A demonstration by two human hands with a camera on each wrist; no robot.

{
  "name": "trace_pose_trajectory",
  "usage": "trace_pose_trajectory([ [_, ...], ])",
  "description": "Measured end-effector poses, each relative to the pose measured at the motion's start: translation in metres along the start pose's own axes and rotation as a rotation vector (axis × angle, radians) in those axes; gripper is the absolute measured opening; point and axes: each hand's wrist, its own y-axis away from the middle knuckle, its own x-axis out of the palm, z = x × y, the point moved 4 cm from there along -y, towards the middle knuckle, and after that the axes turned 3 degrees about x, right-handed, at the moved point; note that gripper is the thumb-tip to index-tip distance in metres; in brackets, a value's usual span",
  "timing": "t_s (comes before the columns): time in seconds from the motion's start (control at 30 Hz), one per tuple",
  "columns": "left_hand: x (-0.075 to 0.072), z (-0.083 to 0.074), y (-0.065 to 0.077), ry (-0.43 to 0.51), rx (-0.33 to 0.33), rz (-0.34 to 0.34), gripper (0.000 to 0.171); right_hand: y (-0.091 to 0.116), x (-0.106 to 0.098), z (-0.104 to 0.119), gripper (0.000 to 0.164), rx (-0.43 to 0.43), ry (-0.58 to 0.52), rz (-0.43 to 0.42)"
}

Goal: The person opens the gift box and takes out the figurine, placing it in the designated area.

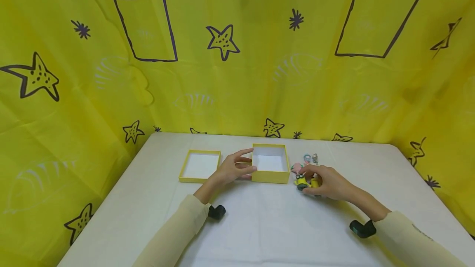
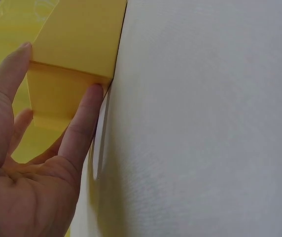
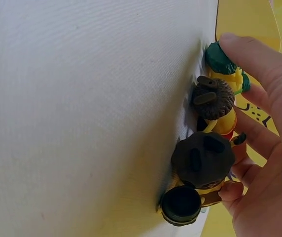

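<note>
A yellow box point(image 1: 271, 177) with a white inside stands at the middle of the table. My left hand point(image 1: 231, 167) touches its left side; in the left wrist view, nearly straight fingers point(image 2: 84, 121) rest against the box's edges. To the right of the box, my right hand point(image 1: 330, 181) is around a small group of yellow minion figurines point(image 1: 301, 182). In the right wrist view, several lie in a row on the table, and thumb and finger pinch a green-bottomed minion figurine point(image 3: 221, 59). Other fingers are beside a brown-bottomed one point(image 3: 214, 98) and a larger dark-bottomed one point(image 3: 202, 160).
A shallow yellow-rimmed lid point(image 1: 194, 180) lies left of the box, white inside up. Behind the minions are a pink figurine point(image 1: 297, 167), a blue-and-pink one point(image 1: 306, 158) and a greyish one point(image 1: 315, 158). A yellow patterned curtain point(image 1: 237, 81) hangs behind the white table point(image 1: 274, 226).
</note>
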Motion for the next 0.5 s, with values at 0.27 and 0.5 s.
trace_pose_trajectory([
  [0.27,-0.0023,0.0016,-0.0017,-0.001,-0.02,0.002,0.078,-0.0044,-0.0007,0.0013,0.05,-0.024,0.011,0.044],
  [0.5,-0.006,0.0009,-0.0003,0.054,-0.024,0.029,0.075,-0.007,-0.006,0.0038,0.046,-0.06,0.001,0.063],
])
